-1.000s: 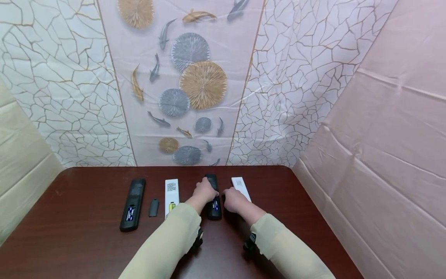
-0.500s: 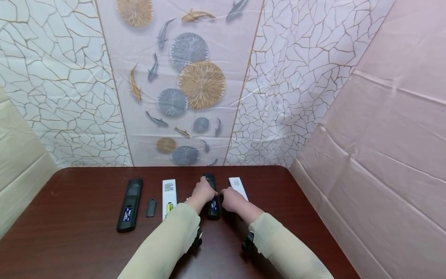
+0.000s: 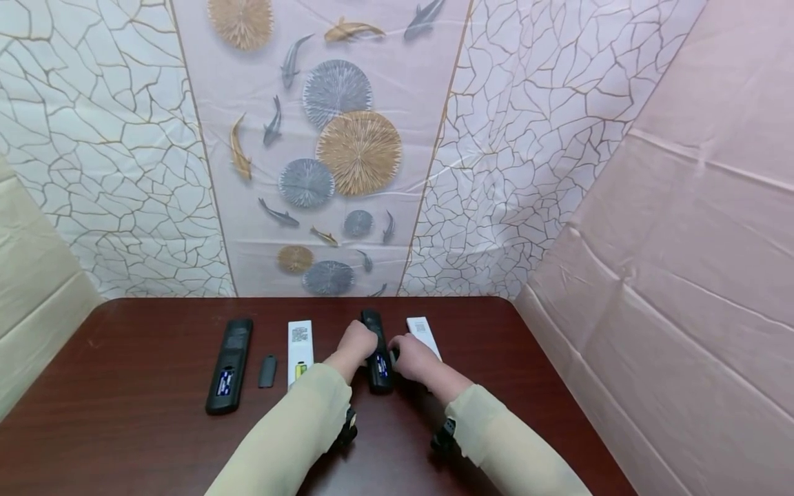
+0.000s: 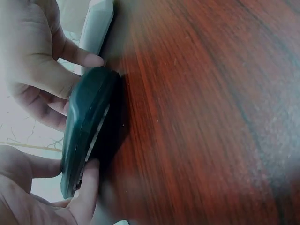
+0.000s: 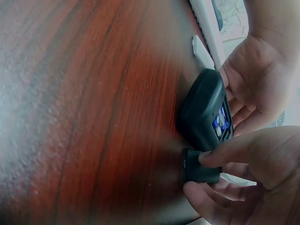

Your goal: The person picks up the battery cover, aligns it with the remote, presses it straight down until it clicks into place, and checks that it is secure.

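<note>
A black remote control point(image 3: 380, 368) lies back up on the table, with blue batteries point(image 5: 220, 123) in its uncovered compartment. My left hand point(image 3: 358, 343) grips it by the side; in the left wrist view a finger and thumb hold its two edges. Just to the right, my right hand point(image 3: 414, 356) pinches a small black battery cover point(image 5: 201, 165) between thumb and fingers. In the right wrist view this cover is close beside the remote's edge; whether they touch I cannot tell.
A white remote point(image 3: 300, 344) with a yellow-green battery, a dark battery cover point(image 3: 267, 370) and another black remote point(image 3: 229, 365) lie to the left. Right of my hands is a second white remote point(image 3: 423, 334). A small white piece point(image 5: 201, 52) lies beyond the held remote.
My left hand has drawn back slightly leftward, baring more of the black remote. The right hand has shifted a little and the dark cover in it shows more.
</note>
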The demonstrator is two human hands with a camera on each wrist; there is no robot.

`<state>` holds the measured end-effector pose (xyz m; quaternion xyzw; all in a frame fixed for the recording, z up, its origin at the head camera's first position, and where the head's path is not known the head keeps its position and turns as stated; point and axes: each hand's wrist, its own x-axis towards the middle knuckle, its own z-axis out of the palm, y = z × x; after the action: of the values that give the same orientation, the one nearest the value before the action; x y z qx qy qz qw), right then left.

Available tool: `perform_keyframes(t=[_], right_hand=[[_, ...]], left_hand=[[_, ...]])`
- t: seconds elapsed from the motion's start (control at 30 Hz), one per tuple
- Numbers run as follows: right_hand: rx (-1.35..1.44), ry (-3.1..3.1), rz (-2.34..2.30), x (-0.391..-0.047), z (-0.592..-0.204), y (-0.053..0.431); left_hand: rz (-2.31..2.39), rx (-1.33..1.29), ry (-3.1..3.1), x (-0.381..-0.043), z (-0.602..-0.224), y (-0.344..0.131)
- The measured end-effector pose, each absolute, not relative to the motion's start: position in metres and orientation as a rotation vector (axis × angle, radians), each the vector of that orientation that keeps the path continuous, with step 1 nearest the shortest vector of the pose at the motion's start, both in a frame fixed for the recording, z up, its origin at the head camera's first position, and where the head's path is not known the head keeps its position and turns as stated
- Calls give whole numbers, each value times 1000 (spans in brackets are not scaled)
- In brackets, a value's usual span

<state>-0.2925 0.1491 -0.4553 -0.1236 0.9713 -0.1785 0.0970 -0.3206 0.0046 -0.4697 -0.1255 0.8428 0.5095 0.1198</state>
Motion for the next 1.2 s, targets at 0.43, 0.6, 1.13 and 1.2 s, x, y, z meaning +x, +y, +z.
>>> perform_keyframes(t=[0.43, 0.6, 1.13, 1.2], right_hand=[[-313, 2891, -612, -292, -456, 151], [-308, 2886, -684, -293, -457, 154], [-276, 2788, -1029, -280, -444, 167], [-266, 2784, -1052, -278, -440, 168]], left_hand=[[1612, -343, 2416, -314, -469, 4], [1676, -338, 2371, -315, -471, 3], [2012, -254, 2210, -299, -459, -8], [2045, -247, 2190, -294, -458, -10]])
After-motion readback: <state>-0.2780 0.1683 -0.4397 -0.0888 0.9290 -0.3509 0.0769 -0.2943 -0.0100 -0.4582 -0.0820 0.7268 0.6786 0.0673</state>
